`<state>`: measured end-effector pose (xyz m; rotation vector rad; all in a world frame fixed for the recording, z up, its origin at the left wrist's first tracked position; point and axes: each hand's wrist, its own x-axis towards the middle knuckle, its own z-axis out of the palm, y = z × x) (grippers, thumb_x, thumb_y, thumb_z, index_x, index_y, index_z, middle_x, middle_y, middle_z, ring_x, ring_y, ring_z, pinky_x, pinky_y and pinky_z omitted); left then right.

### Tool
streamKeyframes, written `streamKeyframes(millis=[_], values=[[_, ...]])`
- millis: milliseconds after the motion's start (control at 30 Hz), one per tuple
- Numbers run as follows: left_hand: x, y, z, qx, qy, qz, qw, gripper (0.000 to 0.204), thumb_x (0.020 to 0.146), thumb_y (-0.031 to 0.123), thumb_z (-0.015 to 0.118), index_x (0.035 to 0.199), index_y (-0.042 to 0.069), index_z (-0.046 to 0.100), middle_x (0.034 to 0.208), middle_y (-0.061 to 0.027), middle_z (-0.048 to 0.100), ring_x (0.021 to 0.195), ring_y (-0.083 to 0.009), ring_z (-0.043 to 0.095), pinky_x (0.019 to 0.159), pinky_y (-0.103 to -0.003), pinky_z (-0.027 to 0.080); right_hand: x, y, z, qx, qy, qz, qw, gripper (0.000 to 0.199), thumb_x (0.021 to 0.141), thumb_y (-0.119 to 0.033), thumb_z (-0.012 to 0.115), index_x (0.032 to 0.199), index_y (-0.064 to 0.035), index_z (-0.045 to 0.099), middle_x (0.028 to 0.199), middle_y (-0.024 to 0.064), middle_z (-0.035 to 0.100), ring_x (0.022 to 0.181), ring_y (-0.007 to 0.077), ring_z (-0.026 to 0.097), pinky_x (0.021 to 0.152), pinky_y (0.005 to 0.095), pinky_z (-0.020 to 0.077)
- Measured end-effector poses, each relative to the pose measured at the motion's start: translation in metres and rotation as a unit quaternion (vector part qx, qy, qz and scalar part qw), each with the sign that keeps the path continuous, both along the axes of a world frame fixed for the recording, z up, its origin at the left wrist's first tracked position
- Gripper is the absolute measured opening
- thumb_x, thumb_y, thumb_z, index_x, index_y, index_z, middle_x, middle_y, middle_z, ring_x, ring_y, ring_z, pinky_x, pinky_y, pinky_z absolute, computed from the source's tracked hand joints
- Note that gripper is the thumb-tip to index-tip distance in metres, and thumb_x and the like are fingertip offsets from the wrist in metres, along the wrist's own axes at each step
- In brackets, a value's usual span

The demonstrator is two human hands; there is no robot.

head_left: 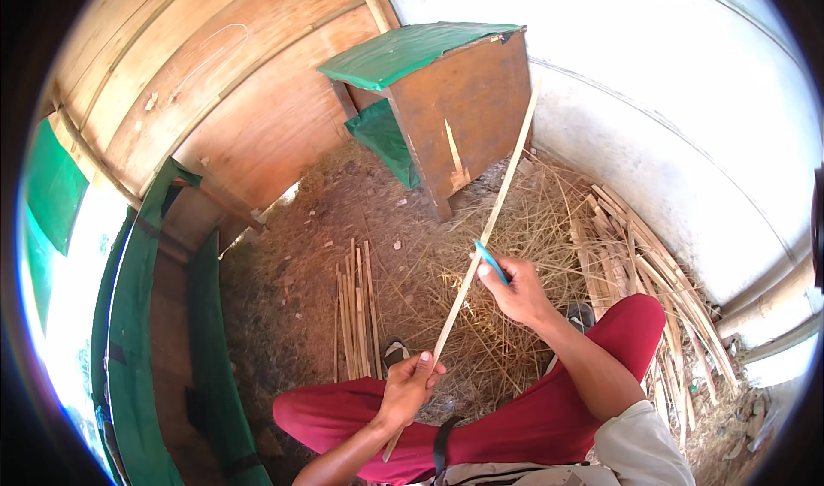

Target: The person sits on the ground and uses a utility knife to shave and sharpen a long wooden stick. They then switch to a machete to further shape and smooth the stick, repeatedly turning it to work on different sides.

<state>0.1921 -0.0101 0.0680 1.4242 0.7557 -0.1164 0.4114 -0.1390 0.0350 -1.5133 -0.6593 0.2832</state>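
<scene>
A long, pale bamboo strip (502, 186) runs slantwise from above my lap up toward the wooden cabinet. My left hand (410, 390) is closed round its lower part, thumb on top. The strip's bottom end sticks out below that hand, over my thigh. Farther up, my right hand (518, 292) grips a slim blue tool (492, 264), held against or very near the strip. The tool's working edge is hidden, so I cannot tell its exact kind. Thin shavings (481, 349) lie on the ground beneath both hands.
Several cut strips (356, 314) lie at the left, past my knee. A larger pile of split bamboo (652, 271) lies along the white wall (669, 100) at right. A green-topped wooden cabinet (468, 108) stands ahead; a green-covered bench (210, 349) is at left.
</scene>
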Motion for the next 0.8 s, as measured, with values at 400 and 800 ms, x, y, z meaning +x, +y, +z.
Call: streamKeyframes(millis=[400,800], values=[[-0.024,-0.007,-0.008,0.025,0.022,0.041,0.999,0.044,0.107,0.039,0.039,0.088,0.004,0.056,0.060,0.0054,0.037,0.047,-0.0034,0.030,0.041,-0.023,0.026,-0.018,-0.010,-0.010,-0.190,-0.334,-0.017,0.923,0.042,0.098,-0.042,0.054,0.103,-0.0036,0.071,0.064,0.0120,0.066,0.049,0.0285,0.064,0.044,0.0399,0.0489],[-0.040,-0.006,-0.046,0.173,0.012,0.030,0.984,0.050,0.107,0.039,0.035,0.080,0.002,0.056,0.060,-0.0011,0.046,0.055,-0.0104,0.045,0.051,-0.030,0.038,-0.026,0.000,-0.014,-0.238,-0.373,-0.009,0.897,0.042,0.093,-0.047,0.059,0.085,-0.0071,0.071,0.059,0.0100,0.065,0.045,0.0275,0.062,0.041,0.0391,0.0473]])
